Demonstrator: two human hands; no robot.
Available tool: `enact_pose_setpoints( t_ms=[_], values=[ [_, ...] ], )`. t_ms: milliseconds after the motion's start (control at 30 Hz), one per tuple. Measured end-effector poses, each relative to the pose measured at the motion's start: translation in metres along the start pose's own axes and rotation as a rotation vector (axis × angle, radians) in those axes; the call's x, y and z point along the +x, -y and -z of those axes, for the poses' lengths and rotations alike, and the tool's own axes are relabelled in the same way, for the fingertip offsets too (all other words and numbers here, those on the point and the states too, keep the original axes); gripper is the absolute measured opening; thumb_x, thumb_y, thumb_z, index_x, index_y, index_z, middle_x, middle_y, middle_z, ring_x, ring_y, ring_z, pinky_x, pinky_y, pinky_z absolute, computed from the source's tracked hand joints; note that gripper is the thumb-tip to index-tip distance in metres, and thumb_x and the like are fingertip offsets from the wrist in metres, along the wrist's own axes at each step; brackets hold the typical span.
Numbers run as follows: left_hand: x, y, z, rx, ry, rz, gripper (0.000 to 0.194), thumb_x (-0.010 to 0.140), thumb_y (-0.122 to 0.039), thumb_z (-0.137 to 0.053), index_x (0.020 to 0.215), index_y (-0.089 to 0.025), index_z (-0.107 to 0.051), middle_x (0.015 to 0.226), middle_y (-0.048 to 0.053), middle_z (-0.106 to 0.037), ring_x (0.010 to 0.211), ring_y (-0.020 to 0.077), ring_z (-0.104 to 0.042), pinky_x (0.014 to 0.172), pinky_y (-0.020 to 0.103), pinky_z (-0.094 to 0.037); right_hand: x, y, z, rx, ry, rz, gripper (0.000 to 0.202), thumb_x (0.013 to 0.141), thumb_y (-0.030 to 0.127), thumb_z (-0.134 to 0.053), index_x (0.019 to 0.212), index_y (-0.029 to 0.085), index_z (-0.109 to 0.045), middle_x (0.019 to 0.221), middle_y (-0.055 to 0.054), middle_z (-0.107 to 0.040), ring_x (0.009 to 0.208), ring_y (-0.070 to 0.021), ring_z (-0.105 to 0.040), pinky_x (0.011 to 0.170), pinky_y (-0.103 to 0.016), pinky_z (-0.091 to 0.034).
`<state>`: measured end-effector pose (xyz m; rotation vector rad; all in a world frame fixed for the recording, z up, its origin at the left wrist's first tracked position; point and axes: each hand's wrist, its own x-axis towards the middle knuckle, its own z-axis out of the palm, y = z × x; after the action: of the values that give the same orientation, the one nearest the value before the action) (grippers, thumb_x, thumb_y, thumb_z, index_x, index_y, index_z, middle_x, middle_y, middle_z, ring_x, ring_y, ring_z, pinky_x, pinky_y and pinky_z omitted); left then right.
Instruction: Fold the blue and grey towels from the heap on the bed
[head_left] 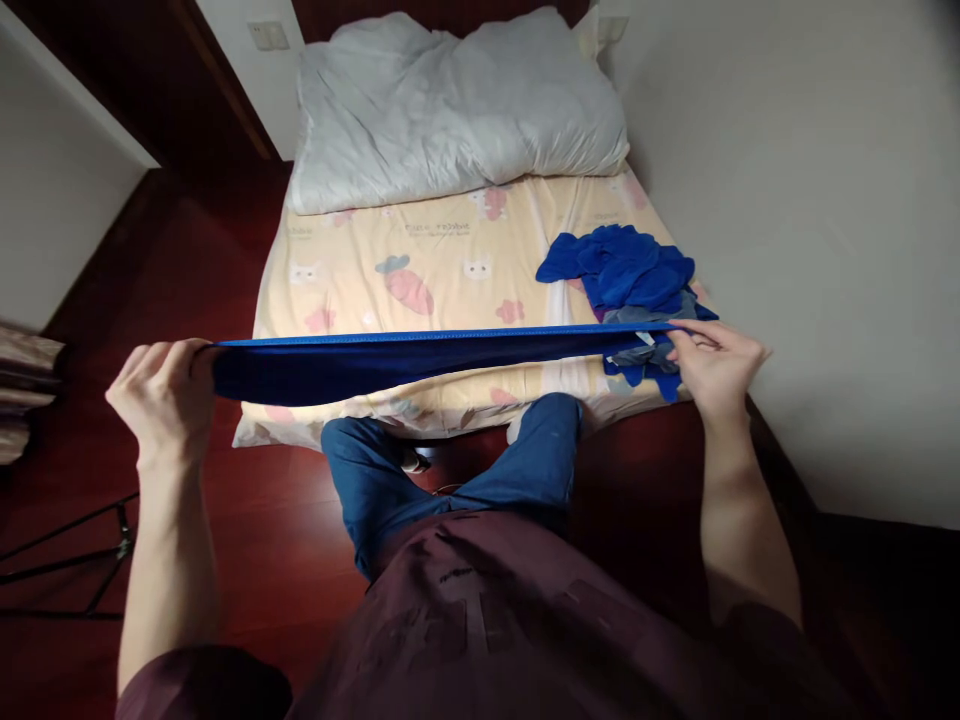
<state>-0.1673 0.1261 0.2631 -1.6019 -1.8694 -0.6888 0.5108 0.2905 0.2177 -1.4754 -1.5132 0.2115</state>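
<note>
A piece of blue cloth [360,368] with a stitched top edge is stretched nearly level in front of me, its underside sagging lower on the left. My left hand [166,395] is closed around its left end, fingers curled. At the other end, my right hand [716,365] pinches the edge between thumb and fingers. What kind of garment it is, I cannot tell. Just beyond my right hand, a crumpled heap of blue clothes [630,265] lies on the bed, with greyish cloth and a white label showing near its lower part.
The bed has a cream sheet [465,290] printed with carrots and rabbits. A white quilt [457,110] lies bunched at its head. Walls rise on the right and at the back. Black stand legs [75,560] are on the red floor [277,540] at left.
</note>
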Motion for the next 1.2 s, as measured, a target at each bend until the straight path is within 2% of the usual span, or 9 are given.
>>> enact_pose_setpoints(
  t_ms=[100,300,400,533,733,833,967,1067,1200],
  values=[
    [0.003,0.002,0.010,0.074,0.060,0.011,0.034,0.101,-0.043,-0.058,0.088,-0.020,-0.080,0.080,0.006,-0.074,0.071,0.0176,-0.057,0.060,0.029,-0.031,0.002,0.007,-0.008,0.070,0.037,-0.020,0.020,0.082,0.026,-0.073,0.095,0.015,-0.082,0.088,-0.009,-0.077,0.058,-0.0160,-0.069,0.057,-0.028,-0.057],
    [0.008,0.004,0.024,0.167,0.184,0.123,0.035,0.101,-0.038,-0.051,0.103,-0.022,-0.082,0.089,0.007,-0.077,0.069,0.0188,-0.054,0.056,0.028,-0.023,0.012,0.021,-0.014,0.151,0.039,-0.108,0.022,0.085,0.028,-0.073,0.099,0.013,-0.081,0.082,-0.010,-0.079,0.071,-0.0234,-0.077,0.071,-0.034,-0.067],
    [0.011,0.007,0.024,0.065,0.202,0.186,0.036,0.098,-0.040,-0.053,0.103,-0.018,-0.081,0.084,0.007,-0.075,0.067,0.0174,-0.058,0.059,0.027,-0.032,0.016,0.021,-0.014,0.193,0.047,-0.103,0.023,0.082,0.026,-0.076,0.099,0.011,-0.081,0.090,-0.011,-0.081,0.079,-0.0243,-0.079,0.081,-0.035,-0.068],
    [0.014,0.007,0.023,-0.110,0.175,0.263,0.032,0.093,-0.032,-0.053,0.101,-0.015,-0.079,0.078,0.004,-0.073,0.067,0.0158,-0.063,0.074,0.027,-0.049,0.016,0.019,-0.012,0.229,0.072,-0.112,0.024,0.081,0.026,-0.080,0.100,0.012,-0.081,0.098,-0.013,-0.081,0.086,-0.0248,-0.080,0.091,-0.036,-0.067],
    [0.000,0.011,0.041,-0.134,0.196,0.198,0.033,0.090,-0.036,-0.051,0.098,-0.018,-0.077,0.090,0.006,-0.075,0.074,0.0172,-0.064,0.077,0.030,-0.054,-0.001,0.029,0.009,0.201,0.179,-0.107,0.033,0.076,0.037,-0.085,0.099,0.013,-0.083,0.096,-0.013,-0.081,0.086,-0.0254,-0.080,0.096,-0.038,-0.067],
    [-0.011,0.024,0.058,-0.146,0.336,0.217,0.030,0.086,-0.041,-0.052,0.096,-0.026,-0.077,0.081,0.000,-0.072,0.074,0.0189,-0.066,0.081,0.034,-0.057,-0.011,0.033,0.025,0.178,0.311,-0.149,0.039,0.071,0.047,-0.089,0.090,0.014,-0.083,0.085,-0.012,-0.080,0.077,-0.0281,-0.080,0.086,-0.041,-0.071],
    [-0.004,0.041,0.073,-0.135,0.562,0.292,0.035,0.078,-0.046,-0.052,0.096,-0.031,-0.078,0.071,-0.005,-0.067,0.071,0.0195,-0.067,0.079,0.036,-0.059,-0.005,0.035,0.033,0.159,0.354,-0.200,0.048,0.065,0.058,-0.093,0.083,0.015,-0.082,0.079,-0.012,-0.079,0.070,-0.0289,-0.079,0.079,-0.042,-0.072],
    [0.017,0.048,0.060,-0.128,0.591,0.275,0.043,0.079,-0.044,-0.048,0.098,-0.022,-0.080,0.070,-0.005,-0.067,0.072,0.0158,-0.067,0.085,0.036,-0.059,0.012,0.035,0.021,0.206,0.385,-0.201,0.050,0.061,0.056,-0.097,0.086,0.014,-0.082,0.077,-0.012,-0.079,0.067,-0.0266,-0.078,0.079,-0.041,-0.071],
    [0.047,0.055,0.010,-0.182,0.629,0.212,0.041,0.082,-0.032,-0.049,0.099,-0.011,-0.080,0.079,-0.003,-0.072,0.078,0.0125,-0.069,0.094,0.040,-0.058,0.042,0.031,-0.019,0.244,0.417,-0.318,0.032,0.071,0.032,-0.097,0.088,0.011,-0.080,0.076,-0.011,-0.079,0.065,-0.0210,-0.077,0.076,-0.035,-0.069]
  ],
)
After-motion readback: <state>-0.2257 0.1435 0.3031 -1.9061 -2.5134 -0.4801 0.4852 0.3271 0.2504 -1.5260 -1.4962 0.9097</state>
